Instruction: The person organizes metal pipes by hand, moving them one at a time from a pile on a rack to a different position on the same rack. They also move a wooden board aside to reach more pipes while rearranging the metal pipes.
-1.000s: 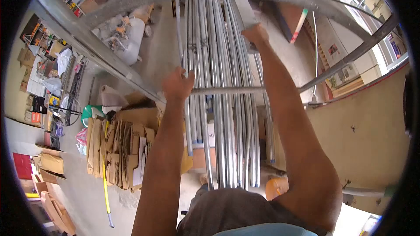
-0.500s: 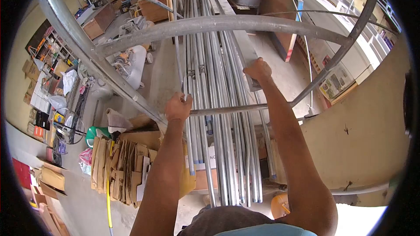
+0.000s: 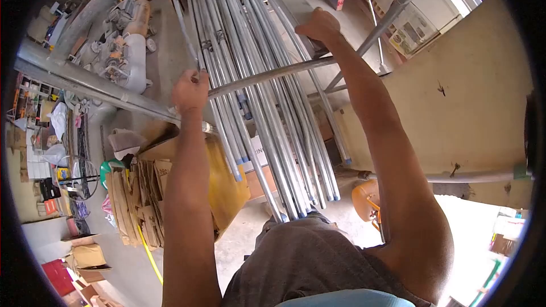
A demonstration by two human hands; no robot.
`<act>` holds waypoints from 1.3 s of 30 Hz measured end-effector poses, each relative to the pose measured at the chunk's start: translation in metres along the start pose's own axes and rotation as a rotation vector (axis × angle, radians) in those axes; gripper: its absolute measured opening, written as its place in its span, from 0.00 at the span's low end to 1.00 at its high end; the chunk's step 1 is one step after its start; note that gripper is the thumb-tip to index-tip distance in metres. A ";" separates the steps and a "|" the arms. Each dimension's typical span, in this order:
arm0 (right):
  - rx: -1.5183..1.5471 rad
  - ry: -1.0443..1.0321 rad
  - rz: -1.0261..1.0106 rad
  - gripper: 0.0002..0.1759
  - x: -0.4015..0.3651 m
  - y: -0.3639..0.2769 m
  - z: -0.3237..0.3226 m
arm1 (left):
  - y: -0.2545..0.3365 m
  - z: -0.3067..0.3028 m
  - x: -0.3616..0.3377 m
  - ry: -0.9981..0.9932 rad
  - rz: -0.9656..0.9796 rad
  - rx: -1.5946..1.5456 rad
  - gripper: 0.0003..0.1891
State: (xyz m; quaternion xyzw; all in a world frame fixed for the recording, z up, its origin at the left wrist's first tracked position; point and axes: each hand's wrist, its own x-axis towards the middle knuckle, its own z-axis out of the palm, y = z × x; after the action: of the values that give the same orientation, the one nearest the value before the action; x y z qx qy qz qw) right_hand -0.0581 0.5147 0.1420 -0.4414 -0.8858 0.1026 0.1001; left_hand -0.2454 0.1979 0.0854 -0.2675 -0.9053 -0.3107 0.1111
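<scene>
Currently: left hand, ten o'clock; right hand, one; fingers curling, grasp unclear; long silver metal pipes likely needing level handling.

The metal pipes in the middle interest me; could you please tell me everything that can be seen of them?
The metal pipes are long, round and silvery, with a shiny, steel-like look. Many lie roughly side by side, running from the picture's top toward its lower middle. Their near ends are staggered, several with blue tips. Small collars show at the left. A grey crossbar passes across them; whether it touches them cannot be told. The left hand is near their left edge, contact unclear.
</scene>
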 end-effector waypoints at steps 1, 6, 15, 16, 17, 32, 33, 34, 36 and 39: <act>-0.002 -0.006 0.017 0.40 -0.005 -0.002 -0.005 | -0.002 0.002 -0.001 0.013 -0.005 0.002 0.16; -0.031 0.061 0.012 0.40 -0.003 -0.004 -0.006 | -0.003 -0.001 -0.001 -0.012 -0.025 0.009 0.16; -0.032 0.037 0.059 0.40 -0.024 0.006 -0.026 | 0.000 -0.004 -0.003 -0.019 -0.042 -0.040 0.17; -0.040 0.064 0.042 0.40 -0.036 0.005 -0.026 | 0.001 -0.002 -0.004 -0.033 -0.074 -0.050 0.17; -0.050 0.092 0.024 0.40 -0.046 0.004 -0.027 | 0.001 -0.001 -0.004 -0.037 -0.073 -0.054 0.17; 0.195 0.150 0.184 0.41 -0.095 -0.017 -0.024 | 0.012 -0.012 -0.005 -0.072 -0.057 -0.020 0.15; 0.228 0.143 0.197 0.41 -0.097 -0.020 -0.025 | 0.014 -0.012 -0.006 -0.078 -0.081 -0.033 0.15; 0.237 0.160 0.194 0.40 -0.094 -0.020 -0.018 | 0.015 -0.012 -0.008 -0.088 -0.103 -0.043 0.16; 0.244 0.151 0.194 0.40 -0.090 -0.025 -0.012 | 0.011 -0.006 -0.009 -0.059 -0.083 -0.042 0.16; 0.240 0.141 0.193 0.41 -0.092 -0.030 -0.012 | 0.008 -0.008 -0.009 -0.049 -0.089 -0.054 0.16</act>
State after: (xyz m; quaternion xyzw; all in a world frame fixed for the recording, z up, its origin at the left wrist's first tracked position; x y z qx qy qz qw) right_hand -0.0234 0.4243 0.1531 -0.5156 -0.8114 0.1857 0.2034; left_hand -0.2328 0.1946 0.0925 -0.2375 -0.9100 -0.3329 0.0676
